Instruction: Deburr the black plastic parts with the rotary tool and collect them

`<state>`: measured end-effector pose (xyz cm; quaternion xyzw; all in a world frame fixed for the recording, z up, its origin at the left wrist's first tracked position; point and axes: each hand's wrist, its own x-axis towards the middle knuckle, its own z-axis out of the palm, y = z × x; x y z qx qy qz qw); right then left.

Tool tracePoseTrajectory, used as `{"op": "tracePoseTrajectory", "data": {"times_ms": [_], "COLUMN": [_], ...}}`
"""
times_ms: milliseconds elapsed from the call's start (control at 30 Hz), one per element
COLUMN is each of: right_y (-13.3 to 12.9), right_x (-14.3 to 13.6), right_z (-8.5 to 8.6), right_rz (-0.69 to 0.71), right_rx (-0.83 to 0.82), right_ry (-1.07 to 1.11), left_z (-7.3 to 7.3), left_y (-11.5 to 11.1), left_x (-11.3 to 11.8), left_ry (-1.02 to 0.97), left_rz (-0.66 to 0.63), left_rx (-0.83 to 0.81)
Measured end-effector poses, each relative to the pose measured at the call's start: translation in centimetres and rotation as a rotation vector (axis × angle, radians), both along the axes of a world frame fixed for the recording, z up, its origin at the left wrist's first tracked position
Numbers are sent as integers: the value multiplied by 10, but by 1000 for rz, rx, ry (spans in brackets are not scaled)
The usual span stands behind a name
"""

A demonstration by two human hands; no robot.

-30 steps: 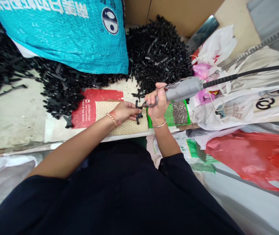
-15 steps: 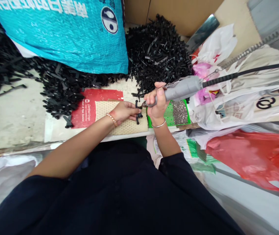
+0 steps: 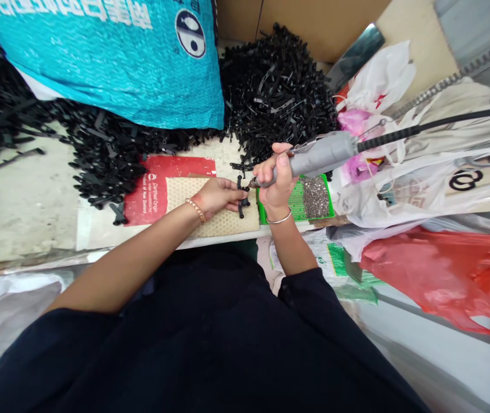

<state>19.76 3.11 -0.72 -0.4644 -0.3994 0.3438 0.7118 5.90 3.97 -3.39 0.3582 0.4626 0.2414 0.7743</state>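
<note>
Between the fingertips of my left hand is a small black plastic part, held over a cream dimpled mat. My right hand is wrapped round a grey electric screwdriver, which lies tilted with its tip toward the black part. Whether the tip touches the part I cannot tell. Just right of that hand lies a green tray with a perforated floor, and small metal screws are heaped at its right end.
Heaps of black parts line the back of the bench, partly under a blue sack. A red printed sheet lies left of the mat. The screwdriver's black cable runs right over plastic bags. A red bag hangs at right.
Both hands, the black part and the screwdriver keep nearly the same places. The whole view has shifted very slightly.
</note>
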Motion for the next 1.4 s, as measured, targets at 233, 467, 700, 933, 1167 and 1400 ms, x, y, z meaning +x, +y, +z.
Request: {"op": "tracePoseTrajectory", "data": {"times_ms": [233, 467, 700, 933, 1167, 1400], "right_y": [2, 2, 8, 22, 13, 11], "right_x": [-1, -4, 0, 4, 6, 81], "right_z": [-4, -2, -4, -4, 9, 10], "right_rz": [28, 24, 201, 415, 329, -159], "right_rx": [63, 22, 19, -57, -37, 68], "right_ry": [-14, -42, -47, -24, -47, -109], "left_z": [3, 6, 9, 6, 9, 12], "left_y": [-1, -1, -1, 1, 0, -2], "left_x": [0, 1, 4, 4, 4, 5], "left_ry": [11, 25, 53, 71, 54, 57], "left_rz": [12, 15, 34, 33, 53, 112], "left_rx": [-5, -13, -27, -50, -57, -93]}}
